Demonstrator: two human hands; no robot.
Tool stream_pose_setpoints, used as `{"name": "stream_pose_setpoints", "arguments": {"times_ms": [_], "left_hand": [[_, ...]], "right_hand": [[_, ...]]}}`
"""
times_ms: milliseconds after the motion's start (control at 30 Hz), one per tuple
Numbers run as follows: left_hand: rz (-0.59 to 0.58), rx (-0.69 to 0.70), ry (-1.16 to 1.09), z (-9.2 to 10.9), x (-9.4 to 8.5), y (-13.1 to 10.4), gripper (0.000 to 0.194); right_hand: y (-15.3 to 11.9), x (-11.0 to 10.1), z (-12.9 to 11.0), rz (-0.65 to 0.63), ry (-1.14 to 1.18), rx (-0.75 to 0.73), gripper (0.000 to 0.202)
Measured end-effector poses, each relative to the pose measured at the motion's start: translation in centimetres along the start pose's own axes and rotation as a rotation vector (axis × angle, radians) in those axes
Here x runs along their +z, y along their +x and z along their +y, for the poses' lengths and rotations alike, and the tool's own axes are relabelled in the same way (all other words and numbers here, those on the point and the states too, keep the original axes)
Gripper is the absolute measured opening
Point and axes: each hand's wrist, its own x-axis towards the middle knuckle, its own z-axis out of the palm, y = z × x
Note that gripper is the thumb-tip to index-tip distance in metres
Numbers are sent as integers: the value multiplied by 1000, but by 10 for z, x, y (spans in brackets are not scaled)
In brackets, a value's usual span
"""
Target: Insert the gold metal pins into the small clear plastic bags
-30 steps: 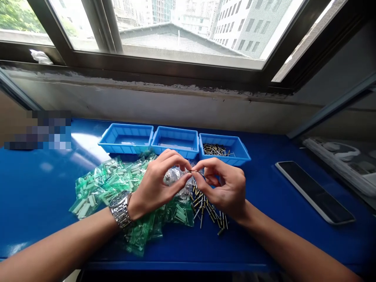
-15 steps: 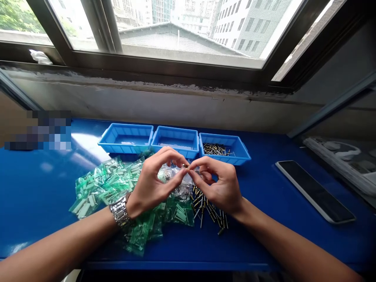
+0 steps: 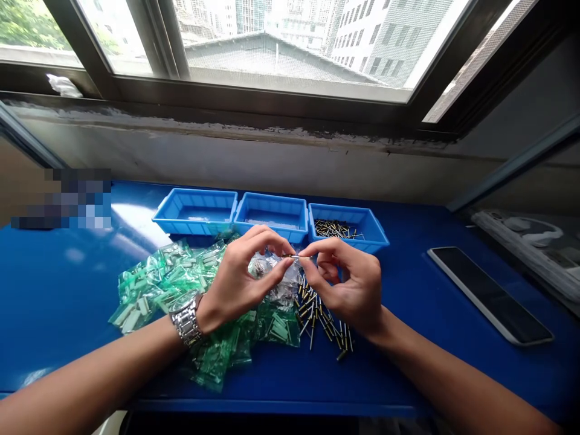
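Between my two hands lies a thin metal pin (image 3: 295, 257), roughly level, with a dark and brass part at its left and a bright shaft at its right. My left hand (image 3: 242, 272) pinches the dark end between thumb and fingertips. At the shaft end, thumb and forefinger of my right hand (image 3: 348, 278) are closed on the pin, with the other fingers curled in. Below my right hand spreads a loose pile of similar black, brass and silver pins (image 3: 312, 311). Beneath and beside my left hand are green plastic bags (image 3: 158, 284) of pale slim pieces.
Three blue bins stand in a row at the back: a left bin (image 3: 194, 228), a middle bin (image 3: 272, 229) and a right bin (image 3: 374, 241) containing pins (image 3: 335, 229). Clear bags (image 3: 285, 284) lie behind my hands. A phone (image 3: 489, 296) rests on the blue table (image 3: 394, 386) at right.
My right hand has shifted slightly right, away from my left fingertips, so the pin's bright shaft now shows between them. My left hand has barely moved.
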Motion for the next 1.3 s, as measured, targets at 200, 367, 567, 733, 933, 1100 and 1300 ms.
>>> {"name": "stream_pose_setpoints", "arguments": {"times_ms": [200, 367, 567, 733, 933, 1100, 1300], "left_hand": [[-62, 83, 61, 3, 1, 0, 3], [18, 41, 4, 0, -1, 1, 4], [25, 24, -40, -1, 0, -1, 6], [38, 25, -37, -1, -1, -1, 6], [34, 5, 2, -2, 0, 1, 5], [-72, 64, 30, 3, 2, 1, 2], [-20, 49, 24, 3, 1, 0, 3]], "right_hand": [[-1, 0, -3, -21, 17, -51, 10], [3, -2, 1, -30, 26, 33, 7], [3, 2, 7, -186, 55, 72, 7], [3, 1, 6, -165, 28, 81, 5], [1, -1, 2, -48, 11, 64, 5], [-1, 1, -2, -36, 6, -15, 9], [2, -3, -1, -35, -9, 2, 6]]}}
